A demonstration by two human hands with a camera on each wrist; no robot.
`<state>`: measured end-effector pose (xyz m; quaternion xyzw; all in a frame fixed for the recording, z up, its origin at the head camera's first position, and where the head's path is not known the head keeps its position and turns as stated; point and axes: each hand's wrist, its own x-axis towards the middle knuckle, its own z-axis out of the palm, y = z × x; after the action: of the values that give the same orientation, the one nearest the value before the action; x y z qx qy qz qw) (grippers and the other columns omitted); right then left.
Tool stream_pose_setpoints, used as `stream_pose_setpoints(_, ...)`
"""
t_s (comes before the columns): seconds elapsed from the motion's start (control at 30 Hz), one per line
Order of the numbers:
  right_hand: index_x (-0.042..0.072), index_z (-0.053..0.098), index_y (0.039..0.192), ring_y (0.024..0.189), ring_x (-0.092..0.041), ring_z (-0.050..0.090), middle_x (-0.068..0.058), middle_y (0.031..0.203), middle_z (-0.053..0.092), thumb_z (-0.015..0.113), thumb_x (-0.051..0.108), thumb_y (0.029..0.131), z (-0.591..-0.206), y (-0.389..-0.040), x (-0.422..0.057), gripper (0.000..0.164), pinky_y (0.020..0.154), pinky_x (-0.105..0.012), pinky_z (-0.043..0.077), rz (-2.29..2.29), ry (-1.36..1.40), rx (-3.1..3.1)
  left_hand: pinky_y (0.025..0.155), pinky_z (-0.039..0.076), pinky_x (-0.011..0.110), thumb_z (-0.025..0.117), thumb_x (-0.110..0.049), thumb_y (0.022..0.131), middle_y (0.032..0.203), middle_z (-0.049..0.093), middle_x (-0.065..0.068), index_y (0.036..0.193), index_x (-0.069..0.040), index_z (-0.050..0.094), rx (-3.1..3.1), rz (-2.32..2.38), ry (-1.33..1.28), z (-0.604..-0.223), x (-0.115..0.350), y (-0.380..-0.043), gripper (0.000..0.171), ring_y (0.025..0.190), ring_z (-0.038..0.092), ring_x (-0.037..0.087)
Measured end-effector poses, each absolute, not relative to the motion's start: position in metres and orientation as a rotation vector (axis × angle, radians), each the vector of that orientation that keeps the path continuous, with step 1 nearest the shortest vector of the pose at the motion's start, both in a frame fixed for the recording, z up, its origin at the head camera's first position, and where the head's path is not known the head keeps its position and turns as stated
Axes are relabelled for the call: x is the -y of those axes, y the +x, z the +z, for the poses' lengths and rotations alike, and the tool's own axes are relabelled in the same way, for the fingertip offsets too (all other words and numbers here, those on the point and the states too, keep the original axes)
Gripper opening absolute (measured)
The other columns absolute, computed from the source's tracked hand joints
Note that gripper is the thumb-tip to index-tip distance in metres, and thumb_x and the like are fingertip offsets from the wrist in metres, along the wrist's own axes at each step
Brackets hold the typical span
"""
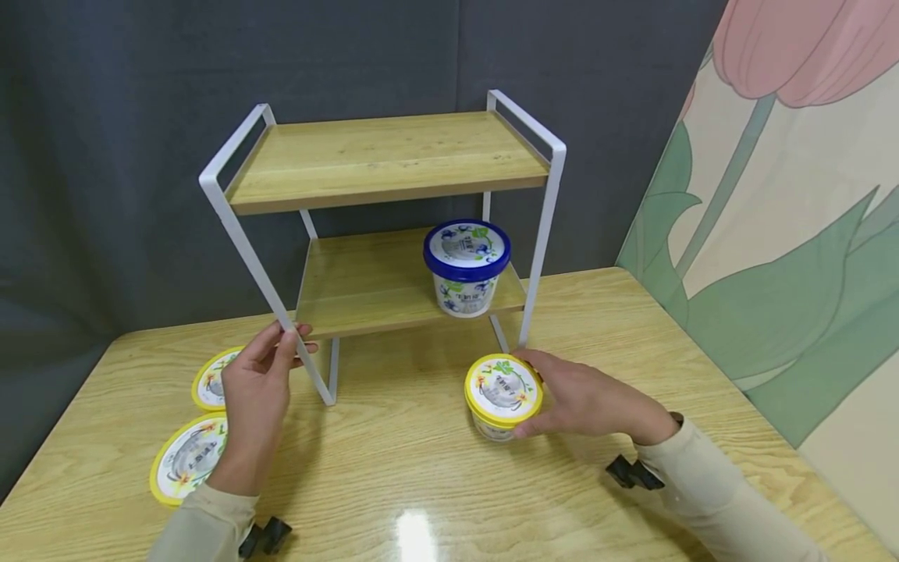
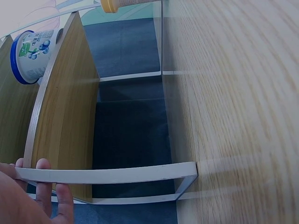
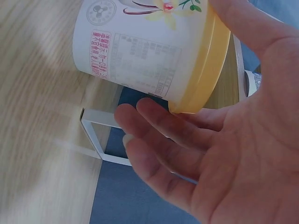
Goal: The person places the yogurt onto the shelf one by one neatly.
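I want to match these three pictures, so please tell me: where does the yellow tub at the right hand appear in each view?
Head: the yellow tub is below centre, slightly right, beside the right hand.
Left wrist: only part of it shows, cut by the top edge, left of centre.
Right wrist: large, upper middle, cut by the top edge.
Shared landmark: the rack's white frame.

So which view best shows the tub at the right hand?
Head view: the yellow-lidded tub shows its top and side together. Right wrist is closer on its side but cropped; left wrist catches only a piece at the top edge.
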<state>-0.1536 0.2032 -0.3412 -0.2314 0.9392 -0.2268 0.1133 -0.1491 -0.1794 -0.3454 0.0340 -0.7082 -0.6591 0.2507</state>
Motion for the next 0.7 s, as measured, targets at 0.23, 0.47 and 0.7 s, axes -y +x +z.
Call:
stream_pose_setpoints(0.23, 0.015, 0.033, 0.152, 0.137, -0.029, 0.048, -0.007, 0.148, 0.049, 0.085, 0.053, 0.071, -0.3451, -0.1570, -0.2026, 0.104, 0.110, -0.055, 0.043, -0.769, -0.717, -2.683, 0.075, 0.057, 0.014, 0.063, -0.017, 0.098, 0.094, 0.075, -0.015, 0.123, -0.002, 0.068, 1.906, -1.809, 0.082, -0.3449, 0.1794, -0.1497, 0.030, 0.078, 0.072, 0.003)
stream_pose_setpoints(0.47, 0.011, 0.026, 0.156, 0.144, -0.036, 0.040, -0.014, 0.155, 0.041, 0.084, 0.051, 0.074, -0.3456, -0.1565, -0.2027, 0.108, 0.112, -0.058, 0.039, -0.771, -0.756, -2.667, 0.075, 0.056, 0.014, 0.063, -0.018, 0.098, 0.096, 0.074, -0.017, 0.122, -0.002, 0.068, 1.926, -1.797, 0.070, -0.3434, 0.1788, -0.1497, 0.030, 0.080, 0.072, 0.001)
stream_pose_setpoints(0.7, 0.005, 0.014, 0.159, 0.145, -0.044, 0.034, -0.023, 0.161, 0.028, 0.080, 0.055, 0.077, -0.3479, -0.1554, -0.2032, 0.116, 0.113, -0.061, 0.036, -0.757, -0.784, -2.670, 0.075, 0.056, 0.013, 0.062, -0.016, 0.098, 0.094, 0.074, -0.019, 0.122, -0.003, 0.069, 1.936, -1.790, 0.063, -0.3420, 0.1783, -0.1466, 0.028, 0.079, 0.072, 0.000)
